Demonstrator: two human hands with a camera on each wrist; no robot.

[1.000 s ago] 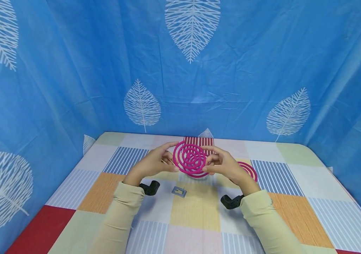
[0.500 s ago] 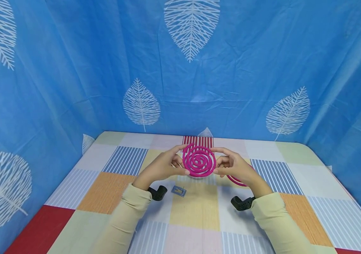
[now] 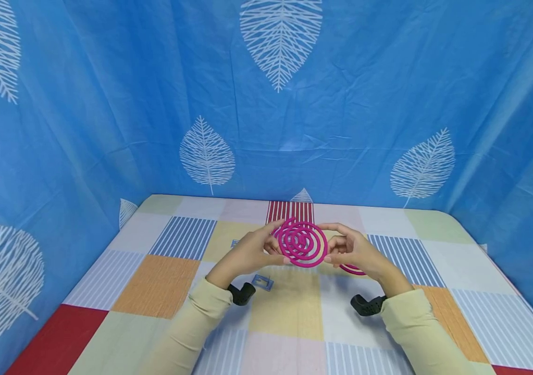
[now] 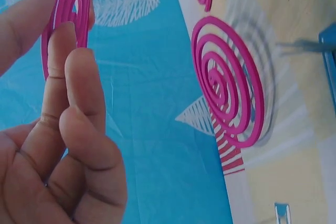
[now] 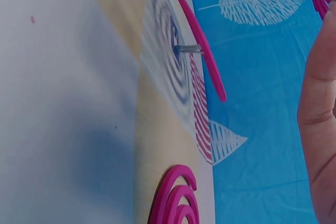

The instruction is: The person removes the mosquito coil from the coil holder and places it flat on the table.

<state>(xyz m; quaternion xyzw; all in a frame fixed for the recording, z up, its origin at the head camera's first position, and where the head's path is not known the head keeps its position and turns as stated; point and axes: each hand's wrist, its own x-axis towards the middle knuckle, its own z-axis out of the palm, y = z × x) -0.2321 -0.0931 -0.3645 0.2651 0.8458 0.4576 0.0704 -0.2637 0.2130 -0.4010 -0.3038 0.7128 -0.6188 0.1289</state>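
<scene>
A bright pink mosquito coil [image 3: 306, 264] is held upright between both hands above the table. My left hand [image 3: 254, 251] pinches its left side with thumb and forefinger, the other fingers bent. Thumb and forefinger of my right hand [image 3: 359, 256] grip the opposite edge. Behind it, mostly covered in the head view, a second mosquito coil [image 4: 254, 80] is raised off the cloth on a metal stand [image 5: 188, 49]. In the right wrist view this second coil shows edge-on. A third mosquito coil [image 5: 177, 186] lies flat on the table, partly hidden behind my right hand in the head view.
One flat metal coil stand [image 3: 262, 282] with a raised prong lies in front of the hands. Another stand [image 3: 234, 243] peeks out left of the left hand. A patchwork cloth [image 3: 289, 312] covers the table; a blue leaf-print curtain [image 3: 341, 125] hangs behind and at both sides.
Both hands have carried the held coil to the right and slightly down, across the front of the raised coil. A second stand now shows left of the left hand.
</scene>
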